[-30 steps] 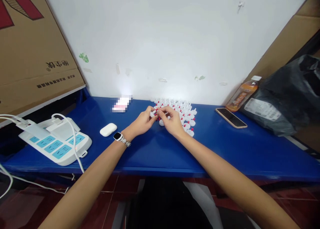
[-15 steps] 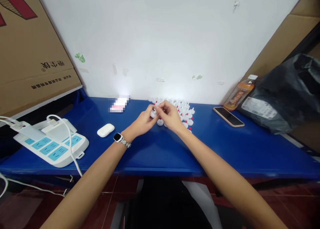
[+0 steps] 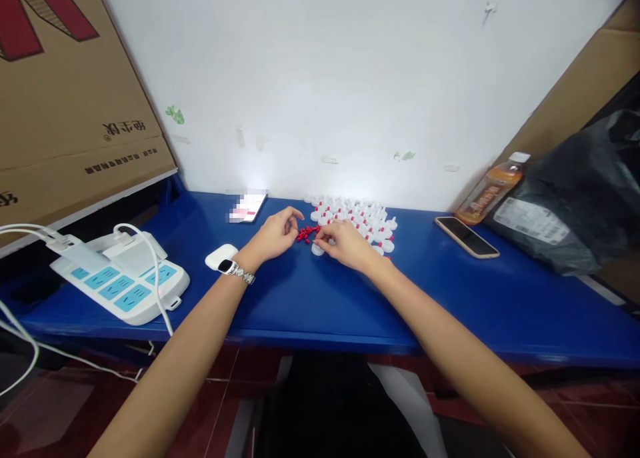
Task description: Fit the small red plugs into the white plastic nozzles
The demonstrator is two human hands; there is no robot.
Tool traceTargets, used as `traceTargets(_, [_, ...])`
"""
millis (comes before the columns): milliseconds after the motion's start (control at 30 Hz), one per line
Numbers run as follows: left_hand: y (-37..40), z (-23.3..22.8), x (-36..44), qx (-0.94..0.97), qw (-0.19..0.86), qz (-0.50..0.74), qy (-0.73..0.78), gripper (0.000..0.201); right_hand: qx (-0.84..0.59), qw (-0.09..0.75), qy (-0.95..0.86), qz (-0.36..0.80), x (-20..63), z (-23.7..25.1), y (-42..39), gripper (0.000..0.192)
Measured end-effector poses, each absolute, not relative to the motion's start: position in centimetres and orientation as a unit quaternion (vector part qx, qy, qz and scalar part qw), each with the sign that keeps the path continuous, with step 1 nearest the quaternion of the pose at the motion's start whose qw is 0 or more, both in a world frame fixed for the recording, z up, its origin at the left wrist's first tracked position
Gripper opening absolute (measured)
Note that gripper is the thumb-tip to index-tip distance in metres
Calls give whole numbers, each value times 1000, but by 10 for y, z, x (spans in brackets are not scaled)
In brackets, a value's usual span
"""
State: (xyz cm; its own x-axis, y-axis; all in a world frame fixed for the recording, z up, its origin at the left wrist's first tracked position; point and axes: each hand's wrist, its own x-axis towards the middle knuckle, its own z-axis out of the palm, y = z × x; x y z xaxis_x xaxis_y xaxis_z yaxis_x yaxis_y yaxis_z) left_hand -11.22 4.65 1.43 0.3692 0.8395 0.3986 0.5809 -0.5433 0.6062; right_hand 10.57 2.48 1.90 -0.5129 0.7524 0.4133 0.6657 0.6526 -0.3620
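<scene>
My left hand [image 3: 273, 235] lies on the blue table [image 3: 310, 298] with its fingers loosely curled and apart, its tips just left of a small heap of red pieces [image 3: 305, 233]. A watch [image 3: 226, 267] is on that wrist. My right hand [image 3: 347, 243] rests just right of the heap, fingers pinched on a small white piece [image 3: 317, 249] that sits on the table. Behind both hands, against the wall, stands a cluster of several white pieces with red tips [image 3: 365, 219].
A white earbud case [image 3: 219, 255] lies left of my left wrist, and a power strip with cables [image 3: 123, 281] sits further left. A phone [image 3: 467, 237], an orange drink bottle [image 3: 489, 190] and a black bag [image 3: 575, 198] are at the right. A cardboard box [image 3: 65, 105] leans at the left.
My hands were raised together, working one white piece between their fingertips. Now they have come down to the table and moved apart, uncovering the red heap.
</scene>
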Motion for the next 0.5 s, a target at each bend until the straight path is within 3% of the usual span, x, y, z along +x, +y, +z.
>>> traceTargets(300, [49,10,-112,813,162,341,444,31,-508,216,-832,54,125,27,28,13])
traceTargets(400, [50,8,-111,812,159,337,449,31,-534,233,-810,65,127,29,29,7])
traceTargets(500, [51,6,-109,812,156,336,451,30,-547,278,-786,70,125,36,35,19])
